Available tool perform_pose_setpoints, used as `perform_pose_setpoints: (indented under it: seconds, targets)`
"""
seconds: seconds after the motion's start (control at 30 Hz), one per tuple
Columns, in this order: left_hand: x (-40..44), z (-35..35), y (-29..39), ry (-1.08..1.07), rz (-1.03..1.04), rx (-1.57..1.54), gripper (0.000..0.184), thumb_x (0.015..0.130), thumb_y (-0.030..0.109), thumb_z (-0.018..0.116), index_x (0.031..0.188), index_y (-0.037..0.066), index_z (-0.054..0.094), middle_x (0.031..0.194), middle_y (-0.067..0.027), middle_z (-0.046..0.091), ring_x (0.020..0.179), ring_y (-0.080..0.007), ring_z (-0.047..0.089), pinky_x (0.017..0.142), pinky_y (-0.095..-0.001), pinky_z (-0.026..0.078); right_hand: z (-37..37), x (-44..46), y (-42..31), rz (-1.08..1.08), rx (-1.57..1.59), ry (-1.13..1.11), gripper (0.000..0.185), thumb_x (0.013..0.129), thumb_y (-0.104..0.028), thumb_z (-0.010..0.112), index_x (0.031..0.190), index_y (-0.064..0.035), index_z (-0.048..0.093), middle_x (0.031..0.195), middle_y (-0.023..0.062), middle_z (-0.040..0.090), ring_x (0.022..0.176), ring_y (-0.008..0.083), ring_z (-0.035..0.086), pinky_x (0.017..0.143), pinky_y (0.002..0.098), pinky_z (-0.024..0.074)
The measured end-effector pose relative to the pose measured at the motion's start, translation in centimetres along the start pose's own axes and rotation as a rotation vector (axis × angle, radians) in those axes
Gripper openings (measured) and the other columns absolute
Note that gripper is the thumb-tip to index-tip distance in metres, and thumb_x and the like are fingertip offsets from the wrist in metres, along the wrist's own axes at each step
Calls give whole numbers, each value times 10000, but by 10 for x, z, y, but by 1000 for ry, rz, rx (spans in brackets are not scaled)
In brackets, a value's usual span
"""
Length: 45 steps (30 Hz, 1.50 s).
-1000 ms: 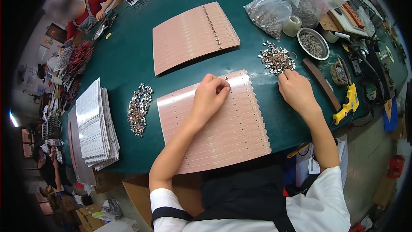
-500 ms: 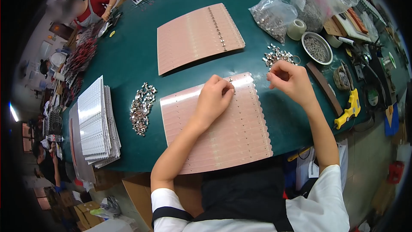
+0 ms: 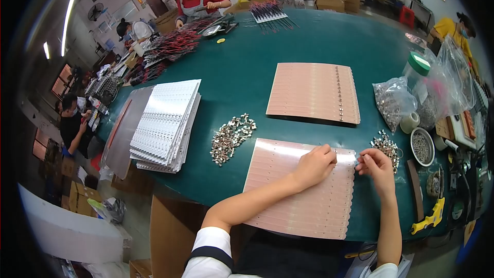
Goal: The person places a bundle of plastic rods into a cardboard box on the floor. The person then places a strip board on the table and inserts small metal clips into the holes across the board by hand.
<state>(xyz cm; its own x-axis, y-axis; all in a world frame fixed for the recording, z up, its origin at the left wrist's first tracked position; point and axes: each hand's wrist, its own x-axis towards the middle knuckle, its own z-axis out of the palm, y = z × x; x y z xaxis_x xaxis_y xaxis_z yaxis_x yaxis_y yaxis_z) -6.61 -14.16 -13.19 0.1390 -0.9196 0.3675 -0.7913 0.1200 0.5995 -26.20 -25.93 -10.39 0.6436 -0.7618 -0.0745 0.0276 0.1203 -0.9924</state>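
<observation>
My left hand (image 3: 317, 164) rests on the near pinkish board (image 3: 288, 203), its fingers curled together by the upper right, near a line of small holes. Whatever those fingers pinch is hidden. Just off the board's scalloped right edge is my right hand (image 3: 376, 169), thumb and fingertips brought together; any piece between them is too small to make out. Behind it lies a pile of small shiny metal parts (image 3: 386, 146). A second pinkish board (image 3: 303, 90) lies farther back, carrying a row of metal parts along its right side. Another pile of metal parts (image 3: 231, 136) sits left of the near board.
White perforated sheets (image 3: 164, 118) are stacked at left. On the right are a metal bowl (image 3: 422, 146) of small parts, a bag of parts (image 3: 393, 103), a brown strip (image 3: 415, 188) and a yellow glue gun (image 3: 431, 216). Co-workers sit around the green table (image 3: 231, 72).
My view has tilted up, bringing more of the room into sight. My right hand has come closer to the near board's right edge and my left hand. The left hand stays on that board.
</observation>
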Motion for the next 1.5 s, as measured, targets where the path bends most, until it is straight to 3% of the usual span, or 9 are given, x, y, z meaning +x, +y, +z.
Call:
perform_pose_setpoints:
  seconds: [0.33, 0.43, 0.53, 0.63, 0.73, 0.8, 0.9, 1.27, 1.5]
  targets:
    - [-6, -37, -2, -151, -20, -113, 169, 883, 154, 642, 1008, 42, 628, 1036, -154, 602, 984, -336, 607, 839, -406, 509, 10, -1, 20, -36, -106, -111, 181, 958, -54, 598, 1088, 60, 649, 889, 96, 683, 749, 115, 649, 650, 247, 548]
    - [-23, -85, -29, -136, -8, 59, 196, 891, 174, 639, 1022, 27, 648, 1017, -164, 631, 987, -336, 622, 851, -409, 508, 14, -3, 18, -15, -66, -116, 169, 967, -69, 595, 1069, 56, 645, 864, 91, 684, 715, 120, 646, 630, 240, 538]
    - [-44, -135, -50, 0, -239, 170, 204, 824, 107, 680, 1008, 19, 673, 1021, -164, 658, 995, -334, 630, 863, -406, 509, 18, -5, 8, 1, -62, -125, 191, 950, -79, 624, 1079, 61, 636, 892, 104, 687, 742, 136, 663, 648, 253, 553]
    - [-72, -158, -78, 139, -310, 717, 208, 829, 113, 692, 1026, 56, 658, 1023, -127, 635, 972, -330, 610, 850, -429, 500, 20, -6, 15, -48, -168, -117, 164, 945, -78, 640, 1060, 38, 618, 892, 106, 695, 755, 129, 676, 650, 247, 558]
    - [-94, -159, -114, 189, -368, 687, 147, 845, 129, 693, 974, 86, 639, 989, -98, 606, 944, -310, 602, 815, -424, 505, 34, -12, 16, -70, -236, -61, 145, 922, -75, 661, 1026, 24, 641, 884, 102, 702, 723, 124, 665, 635, 248, 540]
    - [-96, -158, -118, 193, -365, 657, 120, 848, 117, 688, 948, 84, 630, 979, -92, 602, 937, -305, 599, 804, -420, 505, 38, -11, 18, -372, -652, -50, 110, 875, -60, 692, 966, 0, 676, 870, 71, 674, 716, 124, 642, 633, 253, 515]
    - [-96, -155, -119, 225, -312, 633, 82, 852, 87, 680, 884, 72, 607, 956, -81, 590, 921, -292, 594, 774, -410, 505, 43, -10, 25, -460, -684, -20, 85, 825, -48, 720, 903, -18, 701, 849, 51, 616, 718, 133, 611, 641, 258, 494]
    - [-96, -154, -120, 223, -351, 563, 134, 828, 101, 698, 953, 77, 657, 1004, -88, 603, 964, -300, 598, 818, -413, 499, 43, -3, 34, -419, -668, -35, 85, 813, -56, 743, 887, -20, 723, 817, 37, 577, 678, 128, 562, 610, 258, 454]
    - [-95, -154, -115, 222, -353, 645, 136, 817, 130, 694, 940, 77, 675, 1027, -124, 637, 979, -330, 611, 838, -431, 505, 46, -2, 31, -467, -767, -14, 96, 796, -56, 737, 836, 13, 685, 775, 108, 570, 686, 235, 588, 631, 318, 468]
